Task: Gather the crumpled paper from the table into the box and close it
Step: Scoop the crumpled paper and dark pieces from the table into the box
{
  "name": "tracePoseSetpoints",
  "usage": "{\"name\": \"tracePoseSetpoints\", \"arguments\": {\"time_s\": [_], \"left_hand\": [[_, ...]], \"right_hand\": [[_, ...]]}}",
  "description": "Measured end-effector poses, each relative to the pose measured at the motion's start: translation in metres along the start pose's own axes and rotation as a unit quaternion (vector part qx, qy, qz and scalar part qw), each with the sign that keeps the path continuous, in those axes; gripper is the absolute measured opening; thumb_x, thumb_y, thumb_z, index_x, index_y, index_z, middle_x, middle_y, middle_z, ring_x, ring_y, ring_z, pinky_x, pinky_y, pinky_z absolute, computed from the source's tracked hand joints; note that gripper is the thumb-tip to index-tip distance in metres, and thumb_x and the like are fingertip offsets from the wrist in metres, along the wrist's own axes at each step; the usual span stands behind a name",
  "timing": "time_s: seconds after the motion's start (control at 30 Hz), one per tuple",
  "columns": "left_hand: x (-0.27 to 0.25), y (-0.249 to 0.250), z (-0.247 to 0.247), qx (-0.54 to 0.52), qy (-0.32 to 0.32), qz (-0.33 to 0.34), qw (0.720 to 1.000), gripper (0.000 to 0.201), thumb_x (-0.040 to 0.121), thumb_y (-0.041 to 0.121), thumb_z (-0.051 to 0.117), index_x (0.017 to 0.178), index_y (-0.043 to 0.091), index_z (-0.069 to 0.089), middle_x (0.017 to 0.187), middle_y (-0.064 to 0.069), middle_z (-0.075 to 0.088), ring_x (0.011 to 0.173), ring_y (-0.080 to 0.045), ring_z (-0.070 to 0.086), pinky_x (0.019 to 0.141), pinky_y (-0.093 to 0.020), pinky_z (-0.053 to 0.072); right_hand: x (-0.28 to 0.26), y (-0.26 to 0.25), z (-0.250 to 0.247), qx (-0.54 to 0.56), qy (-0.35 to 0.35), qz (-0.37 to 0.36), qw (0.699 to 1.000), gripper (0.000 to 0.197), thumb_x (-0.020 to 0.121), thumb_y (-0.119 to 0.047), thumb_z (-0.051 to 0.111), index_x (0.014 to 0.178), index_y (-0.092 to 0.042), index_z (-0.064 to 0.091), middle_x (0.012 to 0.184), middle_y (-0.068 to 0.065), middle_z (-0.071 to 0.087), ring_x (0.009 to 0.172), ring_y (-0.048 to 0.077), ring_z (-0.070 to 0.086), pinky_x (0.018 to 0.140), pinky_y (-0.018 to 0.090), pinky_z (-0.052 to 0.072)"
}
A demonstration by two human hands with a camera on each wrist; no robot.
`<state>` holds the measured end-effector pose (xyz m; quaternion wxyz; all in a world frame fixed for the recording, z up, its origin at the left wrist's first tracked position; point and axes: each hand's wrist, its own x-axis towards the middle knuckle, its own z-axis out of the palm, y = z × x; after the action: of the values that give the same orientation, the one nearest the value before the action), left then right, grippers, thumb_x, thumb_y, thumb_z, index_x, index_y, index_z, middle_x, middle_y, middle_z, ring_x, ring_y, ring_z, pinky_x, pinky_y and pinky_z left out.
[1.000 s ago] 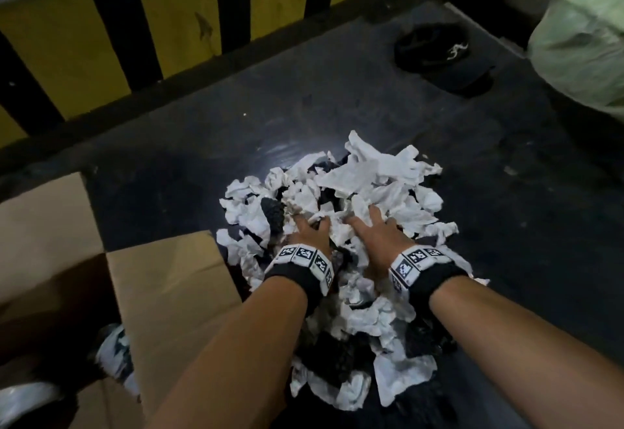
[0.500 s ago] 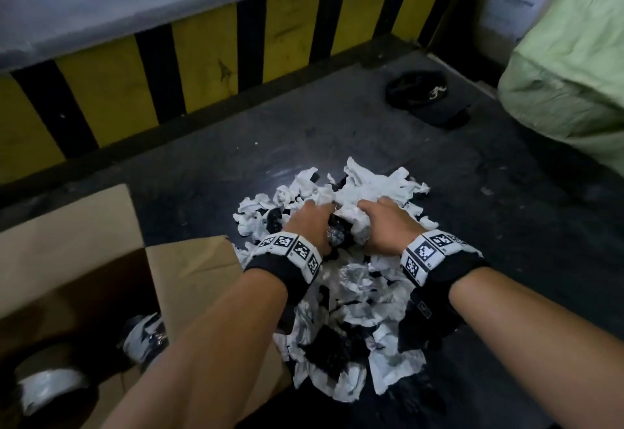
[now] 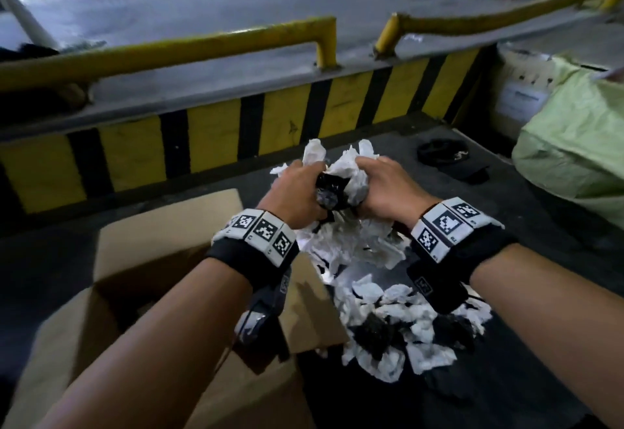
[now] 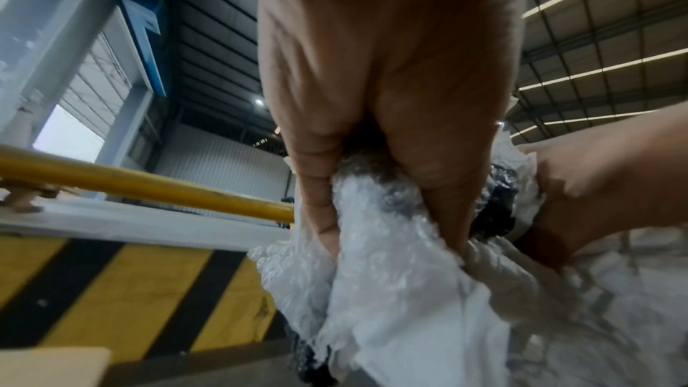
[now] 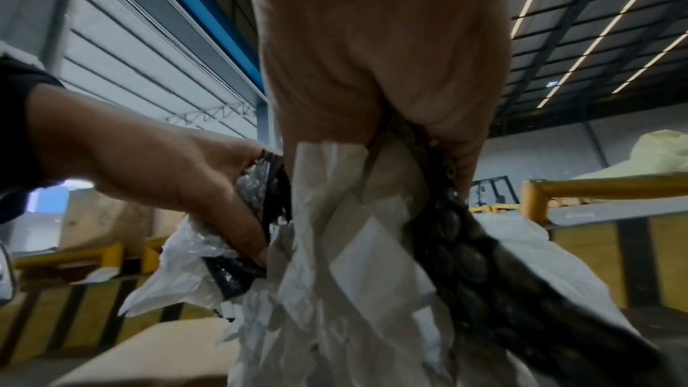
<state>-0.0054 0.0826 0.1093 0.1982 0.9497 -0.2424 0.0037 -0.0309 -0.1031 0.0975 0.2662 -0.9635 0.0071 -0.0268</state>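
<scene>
Both my hands hold one bundle of crumpled paper (image 3: pixel 347 175), white sheets mixed with black bubble wrap, lifted above the table. My left hand (image 3: pixel 297 192) grips its left side, fingers curled into the wad (image 4: pixel 372 217). My right hand (image 3: pixel 388 189) grips the right side, with white paper and black wrap (image 5: pixel 372 246) hanging from it. More crumpled paper (image 3: pixel 388 314) lies in a heap on the dark table under my right wrist. The open cardboard box (image 3: pixel 135 260) stands at the lower left, one flap reaching toward the heap.
A yellow-and-black striped barrier (image 3: pixel 287 118) runs behind the table, with yellow rails (image 3: pixel 169 50) above it. A black cap (image 3: pixel 445 158) lies at the far right of the table. A large pale green sack (image 3: pixel 574 145) stands at the right edge.
My hands went from pressing flat into the pile to closing on a bundle and lifting it up off the table. The head view has tilted upward.
</scene>
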Motion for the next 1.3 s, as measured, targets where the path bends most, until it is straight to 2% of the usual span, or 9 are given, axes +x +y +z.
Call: {"name": "tracePoseSetpoints", "arguments": {"time_s": [0.17,0.27,0.43,0.63,0.83,1.0,1.1,1.2,1.3], "left_hand": [[-0.07,-0.07,-0.063,0.037,0.038,-0.067,0.996,0.074,0.065,0.025,0.087,0.131,0.022,0.052,0.115,-0.011,0.053,0.111,-0.034,0.052,0.093,-0.042,0.045],[-0.113,-0.119,-0.084,0.04,0.049,-0.112,0.992,0.07,0.064,0.026,0.088,0.126,0.022,0.055,0.104,-0.005,0.048,0.108,-0.033,0.053,0.09,-0.04,0.045],[-0.163,-0.187,-0.075,0.015,0.044,-0.178,0.983,0.058,0.071,0.03,0.081,0.124,0.025,0.057,0.105,-0.003,0.05,0.109,-0.029,0.054,0.088,-0.035,0.041],[-0.186,-0.251,-0.007,-0.009,-0.03,-0.249,0.968,0.061,0.079,0.024,0.074,0.135,0.019,0.05,0.125,-0.016,0.054,0.118,-0.035,0.054,0.1,-0.04,0.045],[-0.182,-0.303,0.031,0.004,-0.134,-0.302,0.944,0.058,0.085,0.014,0.064,0.14,0.018,0.045,0.132,-0.016,0.046,0.126,-0.037,0.049,0.102,-0.043,0.042],[-0.159,-0.322,0.043,-0.011,-0.114,-0.285,0.952,0.059,0.076,0.038,0.073,0.131,0.023,0.055,0.119,-0.013,0.059,0.11,-0.035,0.059,0.095,-0.042,0.05],[-0.162,-0.332,0.062,-0.004,-0.196,-0.325,0.925,0.087,0.073,0.058,0.064,0.147,0.023,0.035,0.125,-0.015,0.063,0.115,-0.039,0.06,0.097,-0.046,0.051],[-0.167,-0.345,0.069,-0.009,-0.285,-0.297,0.911,0.079,0.078,0.064,0.052,0.144,0.021,0.042,0.139,-0.012,0.056,0.123,-0.033,0.057,0.102,-0.04,0.047],[-0.158,-0.349,0.05,-0.007,-0.222,-0.298,0.928,0.06,0.082,0.044,0.057,0.138,0.028,0.046,0.123,-0.01,0.065,0.107,-0.033,0.064,0.09,-0.038,0.053]], "right_hand": [[0.001,-0.103,0.045,0.029,-0.009,-0.086,0.996,0.049,0.052,-0.032,0.069,0.098,-0.028,0.054,0.107,0.009,0.06,0.101,0.03,0.056,0.075,0.032,0.042],[-0.002,-0.158,0.085,0.05,-0.035,-0.125,0.99,0.042,0.057,-0.031,0.071,0.092,-0.027,0.049,0.103,0.01,0.061,0.102,0.03,0.053,0.071,0.029,0.035],[-0.009,-0.21,0.157,0.097,-0.082,-0.102,0.987,0.051,0.057,-0.032,0.072,0.105,-0.026,0.057,0.11,0.011,0.06,0.104,0.031,0.058,0.086,0.04,0.052],[-0.009,-0.195,0.253,0.073,-0.202,-0.059,0.975,0.075,0.056,-0.054,0.068,0.124,-0.032,0.047,0.123,0.008,0.058,0.12,0.029,0.057,0.099,0.041,0.05],[0.014,-0.16,0.276,-0.151,-0.354,-0.038,0.922,0.079,0.08,-0.031,0.074,0.147,-0.023,0.033,0.154,0.019,0.021,0.139,0.045,0.033,0.112,0.053,0.035],[0.047,-0.174,0.292,-0.151,-0.363,-0.069,0.917,0.103,0.064,-0.043,0.086,0.149,-0.031,0.029,0.152,0.016,0.023,0.132,0.046,0.041,0.109,0.051,0.041],[0.047,-0.178,0.314,-0.186,-0.421,-0.112,0.881,0.065,0.078,-0.041,0.075,0.133,-0.019,0.048,0.137,0.02,0.049,0.123,0.04,0.051,0.098,0.044,0.049],[0.046,-0.174,0.324,-0.235,-0.437,-0.134,0.858,0.015,0.083,-0.037,0.055,0.093,-0.025,0.055,0.117,0.015,0.061,0.109,0.039,0.059,0.087,0.043,0.052],[0.055,-0.188,0.317,-0.207,-0.413,-0.131,0.877,0.048,0.081,-0.031,0.064,0.125,-0.025,0.047,0.132,0.012,0.044,0.115,0.04,0.054,0.091,0.043,0.051]]}}
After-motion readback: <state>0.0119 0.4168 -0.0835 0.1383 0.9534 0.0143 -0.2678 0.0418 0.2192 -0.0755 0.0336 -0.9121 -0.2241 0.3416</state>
